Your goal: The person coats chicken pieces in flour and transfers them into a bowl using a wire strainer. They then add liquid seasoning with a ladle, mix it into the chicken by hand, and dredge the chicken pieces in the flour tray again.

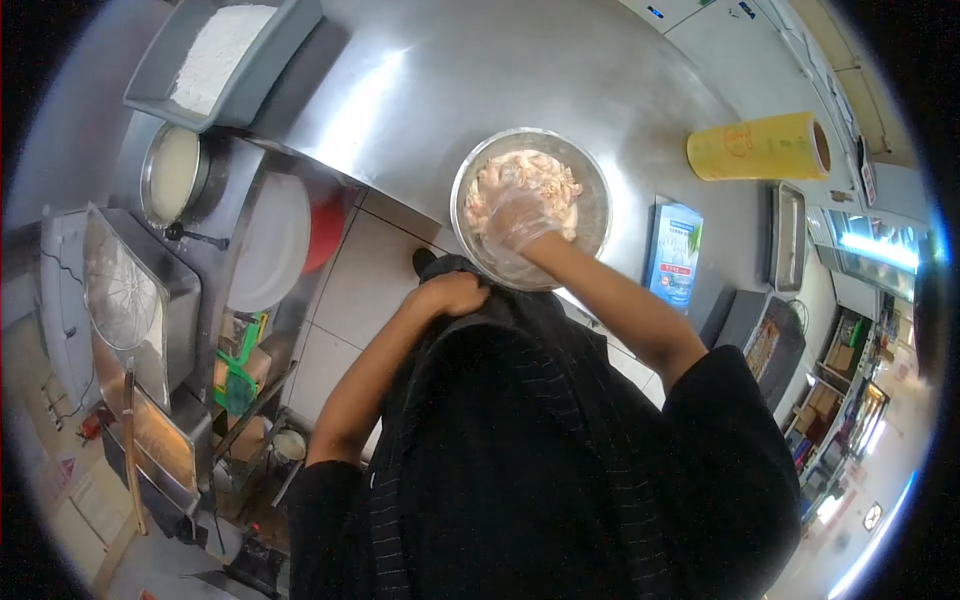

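Your gloved right hand (522, 215) is resting among meat-like pieces (552, 176) in the steel bowl (596, 195) at the near edge of the bench (480, 65); your left hand (455, 293) is lying curled against black clothing (520, 460). I cannot tell either grip. The pieces are looking soft, slippery, favouring cupping from beneath. Blue pouch (676, 255) and yellow roll (755, 148) are bearing unreadably small print.

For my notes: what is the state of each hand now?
Left hand: curled against black clothing; grip cannot be told.
Right hand: gloved, in the bowl; open or closed unclear.
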`<control>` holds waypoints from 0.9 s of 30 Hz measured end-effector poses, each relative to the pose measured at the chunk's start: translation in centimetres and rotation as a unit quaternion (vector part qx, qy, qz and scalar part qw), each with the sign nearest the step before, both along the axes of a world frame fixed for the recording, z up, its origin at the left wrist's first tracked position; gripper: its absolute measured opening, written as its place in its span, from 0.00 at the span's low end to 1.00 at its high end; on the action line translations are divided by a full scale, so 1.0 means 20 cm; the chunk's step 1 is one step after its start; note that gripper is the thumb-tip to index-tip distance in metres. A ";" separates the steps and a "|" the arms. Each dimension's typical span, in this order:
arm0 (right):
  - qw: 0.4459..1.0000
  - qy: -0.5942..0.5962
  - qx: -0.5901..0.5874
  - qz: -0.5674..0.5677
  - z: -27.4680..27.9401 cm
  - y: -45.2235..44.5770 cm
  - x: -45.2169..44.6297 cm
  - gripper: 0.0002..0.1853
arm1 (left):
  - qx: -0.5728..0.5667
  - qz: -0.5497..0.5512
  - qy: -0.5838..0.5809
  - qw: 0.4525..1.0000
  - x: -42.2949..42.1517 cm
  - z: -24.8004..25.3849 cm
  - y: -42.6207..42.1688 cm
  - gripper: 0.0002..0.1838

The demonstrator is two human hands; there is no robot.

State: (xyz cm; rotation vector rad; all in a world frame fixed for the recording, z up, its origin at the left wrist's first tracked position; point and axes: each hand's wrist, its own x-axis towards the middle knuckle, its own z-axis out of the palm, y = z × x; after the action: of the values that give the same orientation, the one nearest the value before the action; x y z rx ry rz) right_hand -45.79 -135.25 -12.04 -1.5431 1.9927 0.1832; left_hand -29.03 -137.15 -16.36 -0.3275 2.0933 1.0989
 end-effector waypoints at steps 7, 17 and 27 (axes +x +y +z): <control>0.999 -0.039 -0.034 -0.006 0.16 0.02 -0.14 0.29 | 0.267 0.558 0.130 0.775 0.11 0.38 -0.20 0.17; 0.934 -0.350 -0.015 -0.078 0.13 0.13 -0.49 0.19 | -0.010 0.730 0.258 0.632 -0.37 0.15 0.20 0.08; 0.944 -0.223 -0.174 0.169 1.04 0.17 -0.33 0.26 | -0.121 0.745 0.353 0.553 0.19 1.07 0.23 0.09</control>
State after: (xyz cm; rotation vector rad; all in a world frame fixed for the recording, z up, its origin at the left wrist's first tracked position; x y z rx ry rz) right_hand -52.48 -131.77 8.83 -1.9386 1.4471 -0.3751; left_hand -25.22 -132.63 5.09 -2.5199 2.3706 2.0168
